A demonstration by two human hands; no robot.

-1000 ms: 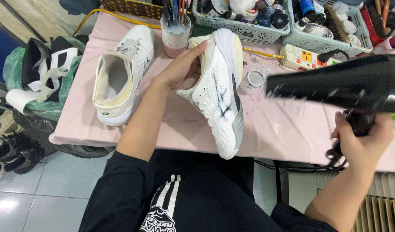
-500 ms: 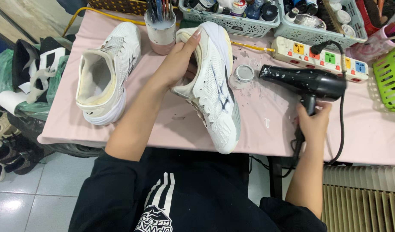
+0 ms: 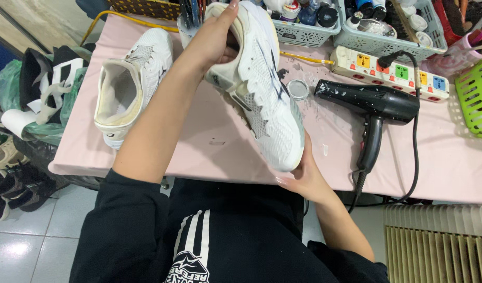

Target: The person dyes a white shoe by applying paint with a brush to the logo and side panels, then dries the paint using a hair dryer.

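A green plastic bag (image 3: pixel 8 84) bulges at the left edge, beside the pink worktop (image 3: pixel 209 147). At the worktop's far edge, pale mesh baskets (image 3: pixel 304 32) hold small bottles and jars (image 3: pixel 325 15) with dark caps; their labels are too small to tell apart.

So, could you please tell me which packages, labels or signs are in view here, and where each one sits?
Jars and bottles: packed in the pale baskets at the table's far edge, dark and white lids; their labels are too small to make out.
Round tin: on the pink table beside the black hair dryer, silver, unlabelled.
No signs or screens are in view.
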